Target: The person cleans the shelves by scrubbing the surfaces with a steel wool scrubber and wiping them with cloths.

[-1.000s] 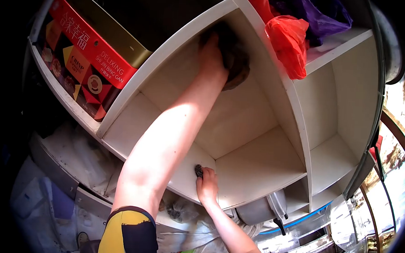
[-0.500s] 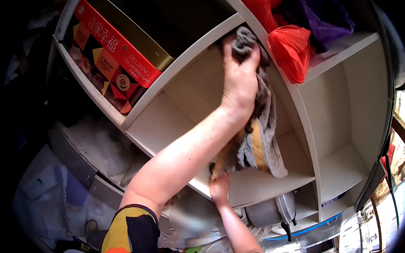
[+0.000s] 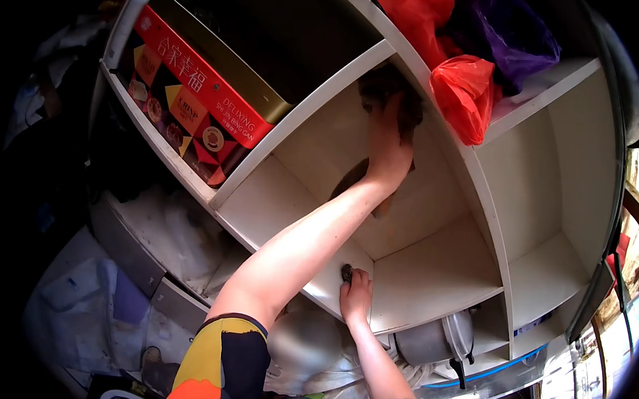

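My left hand (image 3: pixel 391 149) reaches deep into the middle compartment of a white shelf unit (image 3: pixel 430 276). Its fingers press a dark, bunched rag (image 3: pixel 411 118) into the shadowed upper corner; part of the rag hangs behind the wrist. Lower down, my right hand (image 3: pixel 357 295) is at the compartment's front edge, fingers curled by a small dark, rough clump (image 3: pixel 347 273) whose kind I cannot make out.
A red biscuit tin (image 3: pixel 203 98) stands in the compartment to the left. Red plastic bags (image 3: pixel 463 92) and a purple bag (image 3: pixel 515 47) lie on the upper right shelf. Under the compartment sits a metal pot (image 3: pixel 424 339). Clear plastic sheeting (image 3: pixel 79 310) lies at lower left.
The grey and tan rag that hung down across the compartment is now bunched deeper in the dark upper corner under my left hand. My right hand stays near the front edge. The view has shifted slightly.
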Motion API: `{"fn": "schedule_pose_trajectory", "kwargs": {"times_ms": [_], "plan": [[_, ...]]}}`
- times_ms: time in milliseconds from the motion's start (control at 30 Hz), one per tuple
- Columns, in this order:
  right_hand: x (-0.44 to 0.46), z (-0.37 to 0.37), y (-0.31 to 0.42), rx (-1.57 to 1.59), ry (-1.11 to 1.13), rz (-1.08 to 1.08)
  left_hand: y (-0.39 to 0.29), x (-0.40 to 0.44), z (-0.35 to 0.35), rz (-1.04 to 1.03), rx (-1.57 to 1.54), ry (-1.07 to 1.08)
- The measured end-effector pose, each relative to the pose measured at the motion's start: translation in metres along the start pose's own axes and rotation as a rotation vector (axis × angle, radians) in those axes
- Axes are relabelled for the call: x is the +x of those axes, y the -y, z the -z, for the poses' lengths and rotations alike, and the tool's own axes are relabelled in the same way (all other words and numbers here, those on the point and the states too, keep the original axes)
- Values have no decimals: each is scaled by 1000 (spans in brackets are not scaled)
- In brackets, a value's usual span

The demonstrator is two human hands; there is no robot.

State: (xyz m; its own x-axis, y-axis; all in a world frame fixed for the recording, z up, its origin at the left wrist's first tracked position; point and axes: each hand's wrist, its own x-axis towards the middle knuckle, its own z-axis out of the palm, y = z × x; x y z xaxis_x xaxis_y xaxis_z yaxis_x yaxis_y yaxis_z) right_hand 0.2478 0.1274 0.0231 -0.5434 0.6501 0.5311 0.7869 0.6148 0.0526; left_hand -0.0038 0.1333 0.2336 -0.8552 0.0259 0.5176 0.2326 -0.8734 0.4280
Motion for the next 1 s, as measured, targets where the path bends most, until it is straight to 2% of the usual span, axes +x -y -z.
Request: {"fn": "schedule_pose_trajectory", "kwargs": {"times_ms": [67, 133, 167, 233, 267, 333, 467, 533, 567, 633, 667, 733, 833, 900, 933, 967, 1000], "plan": [[0, -1, -4, -10, -18, 4, 23, 14, 1, -37, 63, 0], [0, -2, -5, -4, -17, 2, 46, 23, 1, -92, 295, 119], [0, -1, -4, -2, -13, -2, 58, 27, 0, -94, 296, 115], [0, 0, -2, 4, -9, -2, 81, 38, -4, -284, 550, 172], [-1, 0, -1, 16, -16, -10, 91, 41, -9, -282, 555, 170], [0, -1, -2, 33, -21, -11, 104, 47, -19, -193, 792, 264], [2, -2, -3, 28, -14, 10, 105, 50, -8, -310, 751, 149], [1, -4, -6, 16, -7, -3, 95, 48, 6, -313, 1006, 528], [2, -5, -5, 17, -6, 1, 89, 49, 15, -313, 1009, 524], [1, -4, -5, 4, -7, -5, 82, 47, 31, -411, 1122, 840], [1, -3, -4, -4, -19, -1, 81, 46, 37, -410, 1123, 845], [1, -4, -4, -5, -27, 6, 76, 46, 42, -446, 1112, 604], [3, -3, -1, -15, -47, -3, 69, 53, 35, -412, 1263, 564], [0, -1, 2, 11, -27, -40, 105, 62, 15, -430, 1278, 564], [-3, -1, 2, 15, -45, -35, 100, 61, 16, -456, 1204, 479], [-2, -2, 1, 14, -67, -27, 101, 64, 12, -322, 1091, 547], [-1, -2, 2, 19, -85, -34, 129, 68, 10, -557, 1113, 490]]}}
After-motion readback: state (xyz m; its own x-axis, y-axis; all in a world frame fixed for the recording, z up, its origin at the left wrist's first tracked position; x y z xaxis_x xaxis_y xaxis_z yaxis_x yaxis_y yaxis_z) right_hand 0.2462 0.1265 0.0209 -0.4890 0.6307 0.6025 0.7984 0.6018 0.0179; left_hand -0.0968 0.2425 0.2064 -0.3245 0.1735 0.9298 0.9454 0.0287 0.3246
